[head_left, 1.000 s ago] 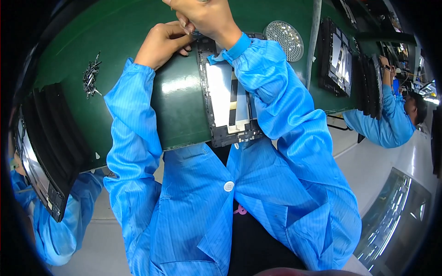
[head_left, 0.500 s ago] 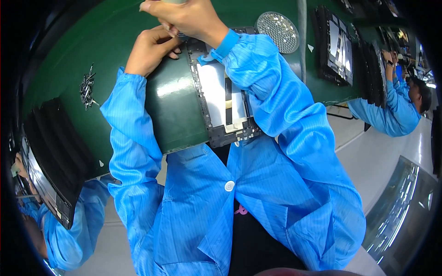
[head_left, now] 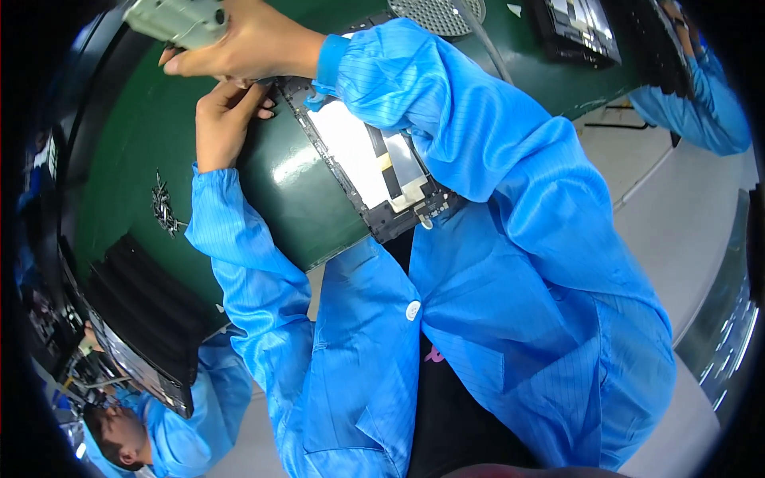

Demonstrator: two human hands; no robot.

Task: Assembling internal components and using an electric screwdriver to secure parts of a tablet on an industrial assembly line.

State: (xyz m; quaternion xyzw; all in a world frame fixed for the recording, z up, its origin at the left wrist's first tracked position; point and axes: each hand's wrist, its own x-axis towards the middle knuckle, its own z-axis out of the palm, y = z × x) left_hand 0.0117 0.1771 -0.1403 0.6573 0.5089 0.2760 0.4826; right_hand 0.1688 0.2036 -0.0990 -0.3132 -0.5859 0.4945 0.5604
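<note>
A flat, tablet-like device point(head_left: 348, 151) with a black frame and white and silver inner sheets lies tilted on the green table, its near end at the table's edge. My right hand point(head_left: 255, 44) is closed round a pale green electric screwdriver point(head_left: 179, 22), above the device's far left corner. The tool's tip is hidden behind my hands. Below it, my left hand point(head_left: 223, 119) has thumb and fingers drawn together at that corner; what they pinch is hidden. A small blue piece point(head_left: 319, 103) sits on the device near my right cuff. My right sleeve covers the device's right side.
On the green table point(head_left: 291, 215) lies a pile of small dark pieces point(head_left: 165, 209) at left. A round perforated tray point(head_left: 442, 12) and a grey tube point(head_left: 484, 44) are at the far side. Black device stacks stand at left point(head_left: 143, 311) and right point(head_left: 578, 28), near people in blue.
The view has turned, so the device appears tilted and shifted left. Both hands show farther left, and more of the screwdriver in my right hand is visible.
</note>
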